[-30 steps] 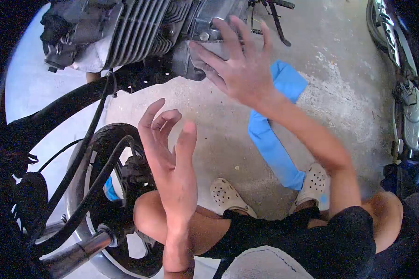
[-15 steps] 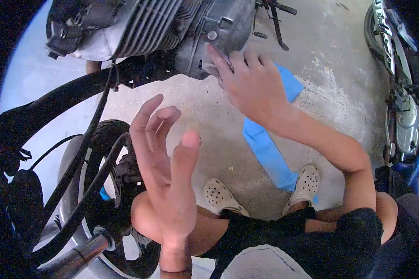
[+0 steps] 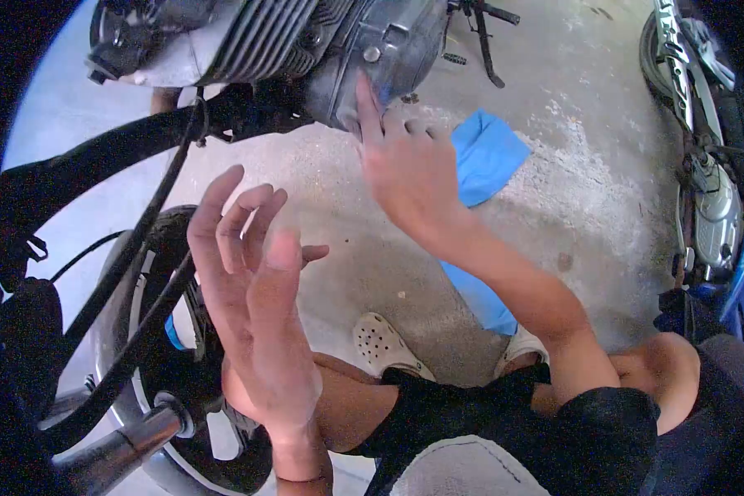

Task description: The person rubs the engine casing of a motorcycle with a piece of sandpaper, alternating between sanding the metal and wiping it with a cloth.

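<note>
Up top, right hand fingers touch the engine cover; left hand fingers spread, empty.

Blue cloth flat on concrete floor. Front wheel lower left. Second motorcycle right edge. White clogs below.

A motorcycle repair spot, a garage or workshop yard: bare, stained concrete floor, a finned motorcycle engine raised close overhead, a front wheel with its fork and cables at the left, a second motorcycle parked at the right, and a blue cloth lying on the floor
</note>
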A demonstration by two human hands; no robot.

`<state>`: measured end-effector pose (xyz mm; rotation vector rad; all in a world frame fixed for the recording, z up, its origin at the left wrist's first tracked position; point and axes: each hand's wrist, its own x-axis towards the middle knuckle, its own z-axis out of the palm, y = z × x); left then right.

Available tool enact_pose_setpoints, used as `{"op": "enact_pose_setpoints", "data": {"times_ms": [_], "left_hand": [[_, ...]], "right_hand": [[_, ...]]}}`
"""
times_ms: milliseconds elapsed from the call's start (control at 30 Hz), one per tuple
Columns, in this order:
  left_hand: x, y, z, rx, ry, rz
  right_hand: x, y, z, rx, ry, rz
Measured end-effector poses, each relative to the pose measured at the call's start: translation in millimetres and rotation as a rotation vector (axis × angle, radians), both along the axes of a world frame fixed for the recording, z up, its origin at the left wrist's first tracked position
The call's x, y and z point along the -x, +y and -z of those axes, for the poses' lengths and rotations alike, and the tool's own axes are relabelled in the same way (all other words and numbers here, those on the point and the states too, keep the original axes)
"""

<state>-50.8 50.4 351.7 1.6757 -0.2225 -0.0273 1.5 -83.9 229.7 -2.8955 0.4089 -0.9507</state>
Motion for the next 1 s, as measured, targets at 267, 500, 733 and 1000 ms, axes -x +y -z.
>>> {"op": "enact_pose_setpoints", "data": {"times_ms": [267,500,733,1000], "left_hand": [[-1,1,-5,0.008,0.016,-0.024],[0,-5,-1,0.002,0.045,-0.019],[-4,-6,7,-0.078,0.022,-0.036],[-4,-13,6,-0.049,0.074,-0.032]], "right_hand": [[29,-50,-40,-0.633,0.012,-0.176],[-9,-10,-2,-0.487,-0.176,-0.058],[-16,5,-2,-0.518,-0.169,0.004],[-20,19,4,-0.927,-0.266,-0.099]]}}
